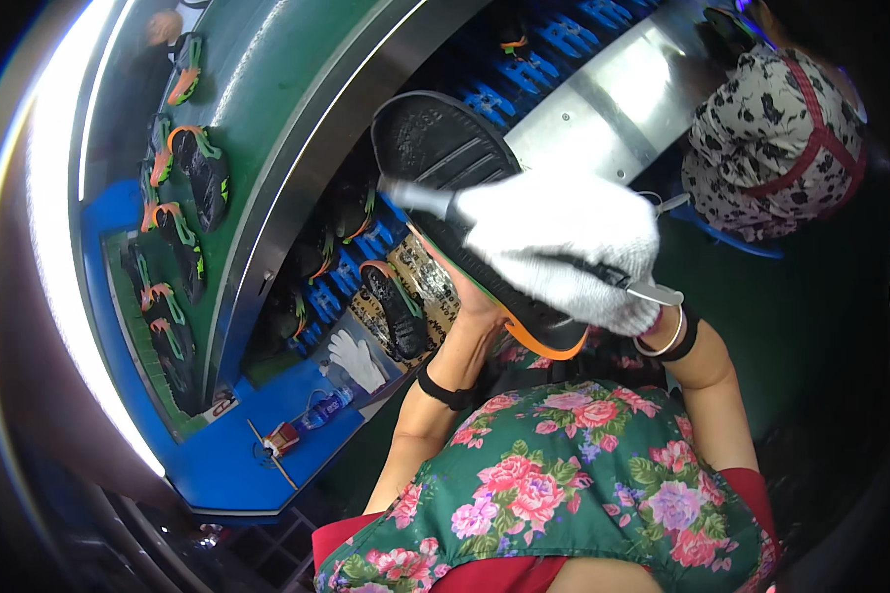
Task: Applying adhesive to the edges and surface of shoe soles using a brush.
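The green conveyor belt (267,89) sweeps from 9 o'clock up to 12 o'clock, carrying a line of dark shoes with orange and green trim (208,178). Beside it, toward the centre, runs a lane of blue trays (524,69); the near ones each hold a shoe (396,306), while those at 1 o'clock look bare (they blur toward the rim). At 2 o'clock another person in a black-and-white patterned top (776,138) sits by the metal panel.

At the centre, the shoe in hand (455,158) is held sole up, its black tread facing the camera and an orange edge at the heel. The left hand (475,301), bare, lies under it; its fingers are hidden behind the sole, so I cannot tell how they sit. The right hand (574,242), in a white knit glove, lies over the sole with fingers curled tight around a thin tool (638,287), whose metal tip pokes out at 3 o'clock.

On the blue desk (218,465) at 7 o'clock lie a spare white glove (356,358), a small plastic bottle (324,407) and a small red object (282,437).
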{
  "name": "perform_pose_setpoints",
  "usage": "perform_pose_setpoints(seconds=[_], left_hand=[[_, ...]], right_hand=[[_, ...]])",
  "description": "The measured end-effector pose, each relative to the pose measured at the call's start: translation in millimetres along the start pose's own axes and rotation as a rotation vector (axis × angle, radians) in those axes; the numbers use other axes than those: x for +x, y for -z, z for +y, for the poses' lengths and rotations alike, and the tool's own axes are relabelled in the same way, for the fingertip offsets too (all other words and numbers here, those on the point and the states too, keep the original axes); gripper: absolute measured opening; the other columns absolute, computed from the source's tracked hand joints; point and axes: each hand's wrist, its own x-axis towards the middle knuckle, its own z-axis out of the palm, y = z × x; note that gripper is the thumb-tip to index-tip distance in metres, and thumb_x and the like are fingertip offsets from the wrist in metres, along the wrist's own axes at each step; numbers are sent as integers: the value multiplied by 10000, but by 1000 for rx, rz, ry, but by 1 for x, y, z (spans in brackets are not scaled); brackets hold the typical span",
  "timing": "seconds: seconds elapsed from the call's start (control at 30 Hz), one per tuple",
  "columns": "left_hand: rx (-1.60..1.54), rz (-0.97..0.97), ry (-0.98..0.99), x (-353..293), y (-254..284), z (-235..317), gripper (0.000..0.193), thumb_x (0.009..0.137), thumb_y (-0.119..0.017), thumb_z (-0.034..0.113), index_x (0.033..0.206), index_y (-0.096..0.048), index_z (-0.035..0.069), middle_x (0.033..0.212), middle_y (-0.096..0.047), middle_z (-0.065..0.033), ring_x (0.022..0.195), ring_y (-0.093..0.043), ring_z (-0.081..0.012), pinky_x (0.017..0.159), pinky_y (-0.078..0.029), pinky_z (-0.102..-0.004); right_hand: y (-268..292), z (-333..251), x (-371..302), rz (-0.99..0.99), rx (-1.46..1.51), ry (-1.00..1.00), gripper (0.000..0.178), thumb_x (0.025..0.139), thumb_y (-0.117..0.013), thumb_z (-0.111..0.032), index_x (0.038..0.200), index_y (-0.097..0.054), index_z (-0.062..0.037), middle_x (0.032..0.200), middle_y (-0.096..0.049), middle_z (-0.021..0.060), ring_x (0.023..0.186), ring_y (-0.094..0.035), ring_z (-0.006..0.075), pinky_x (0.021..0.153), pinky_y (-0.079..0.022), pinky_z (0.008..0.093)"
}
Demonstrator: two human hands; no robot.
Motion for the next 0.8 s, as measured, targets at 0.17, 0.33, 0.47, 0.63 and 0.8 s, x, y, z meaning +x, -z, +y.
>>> perform_pose_setpoints(seconds=[0.17, 0.33, 0.47, 0.63, 0.8], left_hand=[[-22, 30, 41, 6, -6, -10, 929, 968, -287, 839, 1554, -418, 131, 1506, -537, -76, 1355, -540, -262, 1182, -402, -422], [-45, 106, 37, 4, 6, -8, 925, 969, -290, 837, 1554, -418, 132, 1506, -536, -79, 1355, -539, -263, 1182, -402, -420], [-98, 145, 79, 13, 9, -18, 922, 970, -292, 835, 1554, -418, 132, 1507, -536, -80, 1355, -539, -264, 1182, -402, -418], [-159, 229, 89, 6, 23, -10, 918, 972, -294, 832, 1554, -417, 133, 1507, -535, -83, 1355, -539, -265, 1183, -401, -416], [-207, 292, 85, 11, 25, -16, 914, 974, -297, 830, 1553, -417, 133, 1507, -535, -85, 1355, -539, -266, 1183, -401, -414]], right_hand=[[-22, 5, -8, 49, -97, 9, 251, 854, -741, -57, 1101, -775, -40, 1111, -765, 117, 989, -737, 285, 823, -608, 376], [-1, 1, -4, 7, -63, 29, 275, 832, -769, -46, 1106, -782, -55, 1072, -771, 106, 966, -744, 275, 819, -609, 371], [-29, 10, -30, 227, 255, -262, 284, 889, -718, -89, 1166, -753, -41, 1131, -758, 111, 1027, -729, 276, 859, -598, 378], [-1, 11, -18, -43, -23, 18, 244, 874, -734, -92, 1113, -771, -66, 1120, -767, 100, 988, -734, 257, 843, -595, 364], [-11, 13, -28, -35, -105, 3, 270, 859, -740, -67, 1128, -772, -68, 1155, -763, 111, 976, -739, 270, 840, -600, 385]])
